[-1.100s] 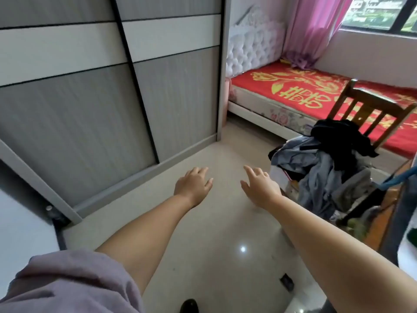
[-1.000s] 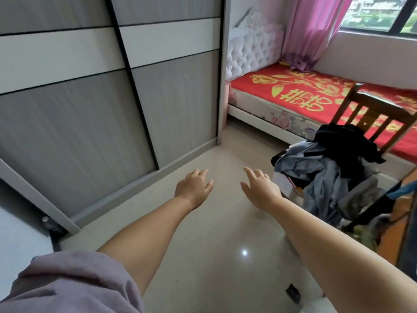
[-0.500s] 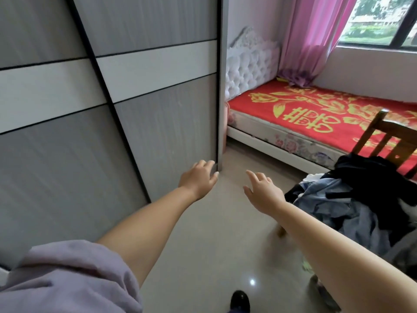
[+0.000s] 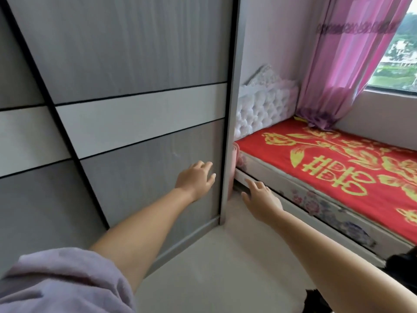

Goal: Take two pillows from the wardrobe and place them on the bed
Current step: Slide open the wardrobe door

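With the grey-and-white panelled sliding wardrobe door (image 4: 135, 114) shut and the pillows unseen, the empty left hand (image 4: 195, 180), fingers spread near its edge, may slip, while the open right hand (image 4: 261, 199) risks pinching beside the red-and-gold covered bed (image 4: 334, 168).

At the left of your frame, the wardrobe door (image 4: 140, 64) is streaked grey with a white band and thin black lines. At right, your bed cover (image 4: 338, 168) is red with gold flowers and characters, under a pink curtain (image 4: 334, 71).
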Demonstrator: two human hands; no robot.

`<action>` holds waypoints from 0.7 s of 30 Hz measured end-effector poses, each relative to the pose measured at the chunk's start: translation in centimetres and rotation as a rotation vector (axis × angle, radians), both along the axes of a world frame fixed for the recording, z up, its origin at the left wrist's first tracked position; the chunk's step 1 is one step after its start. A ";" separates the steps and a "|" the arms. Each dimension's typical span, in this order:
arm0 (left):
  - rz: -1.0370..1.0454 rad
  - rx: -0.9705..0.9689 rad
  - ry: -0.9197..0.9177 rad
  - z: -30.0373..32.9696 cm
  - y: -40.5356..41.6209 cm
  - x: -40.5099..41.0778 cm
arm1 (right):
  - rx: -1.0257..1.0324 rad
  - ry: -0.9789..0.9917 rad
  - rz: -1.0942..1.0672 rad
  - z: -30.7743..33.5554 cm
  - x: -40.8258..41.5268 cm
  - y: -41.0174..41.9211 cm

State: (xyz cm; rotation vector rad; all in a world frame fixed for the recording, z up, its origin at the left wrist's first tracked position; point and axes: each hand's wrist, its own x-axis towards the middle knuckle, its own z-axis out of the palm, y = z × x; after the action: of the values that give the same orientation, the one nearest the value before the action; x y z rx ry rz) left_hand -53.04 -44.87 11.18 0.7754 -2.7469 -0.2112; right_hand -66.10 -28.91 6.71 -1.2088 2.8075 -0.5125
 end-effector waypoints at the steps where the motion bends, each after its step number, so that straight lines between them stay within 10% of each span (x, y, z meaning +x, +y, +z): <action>1: 0.010 -0.005 -0.005 0.2 -1.6 -1.5 | 0.000 0.004 0.011 0.2 -1.3 -1.7; 21: -0.298 -0.619 -0.244 7.9 -31.1 -32.8 | -0.240 -0.202 -0.077 5.9 -26.7 -32.7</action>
State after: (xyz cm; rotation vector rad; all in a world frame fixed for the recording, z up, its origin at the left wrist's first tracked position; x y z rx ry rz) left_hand -85.86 -75.98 19.04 0.2351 -2.8763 0.6877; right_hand -92.83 -61.59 12.57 -1.0183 2.6859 -0.9426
